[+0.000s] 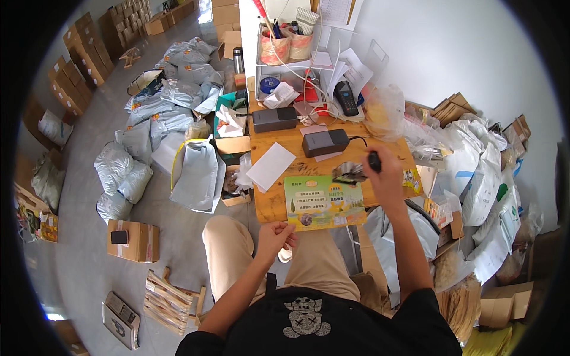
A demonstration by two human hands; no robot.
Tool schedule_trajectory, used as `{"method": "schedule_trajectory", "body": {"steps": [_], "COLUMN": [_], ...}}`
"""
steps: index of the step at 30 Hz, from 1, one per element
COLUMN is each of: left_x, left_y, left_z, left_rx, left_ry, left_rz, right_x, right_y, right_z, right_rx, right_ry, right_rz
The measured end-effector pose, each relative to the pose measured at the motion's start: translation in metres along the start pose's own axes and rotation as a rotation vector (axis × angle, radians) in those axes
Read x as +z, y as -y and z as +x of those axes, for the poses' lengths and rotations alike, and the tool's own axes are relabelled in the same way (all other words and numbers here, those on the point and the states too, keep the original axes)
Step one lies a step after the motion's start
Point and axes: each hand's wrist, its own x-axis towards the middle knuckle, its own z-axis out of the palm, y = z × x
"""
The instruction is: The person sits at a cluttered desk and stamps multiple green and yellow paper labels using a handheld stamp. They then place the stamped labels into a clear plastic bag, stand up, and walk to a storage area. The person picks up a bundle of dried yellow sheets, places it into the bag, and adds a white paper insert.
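Observation:
My left hand has its fingers closed on the near left corner of a flat green and yellow printed package, lying at the front edge of the wooden desk. My right hand grips the black handle of a hand tool with a shiny head, held over the package's upper right part; its exact kind is unclear. A blank white paper lies left of the package. Behind it are two dark grey rectangular devices, one farther back to the left, with cables.
A shelf with pen holders, papers and a black handset stands at the back. Grey parcels, a cardboard box with a phone and wooden pieces are on the floor at left. Stuffed white sacks crowd the right side.

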Motion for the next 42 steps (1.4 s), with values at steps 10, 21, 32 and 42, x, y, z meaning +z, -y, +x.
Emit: {"method": "schedule_trajectory", "body": {"steps": [10, 21, 32, 42], "left_x": [0.002, 0.011, 0.004, -0.003], "left_y": [-0.014, -0.020, -0.007, -0.015], "left_z": [-0.004, 0.004, 0.016, -0.004], "left_rx": [0.007, 0.133, 0.154, 0.076], "left_ry": [-0.017, -0.169, -0.141, -0.080], "left_rz": [0.128, 0.370, 0.332, 0.243], "right_x": [0.065, 0.093, 0.030, 0.012], "right_y": [0.026, 0.011, 0.051, 0.050], "right_z": [-0.013, -0.021, 0.024, 0.003], "right_rx": [-0.063, -0.092, -0.102, -0.108], "right_ry": [0.232, 0.166, -0.111, -0.111], "right_rz": [0.034, -0.023, 0.038, -0.049]}}
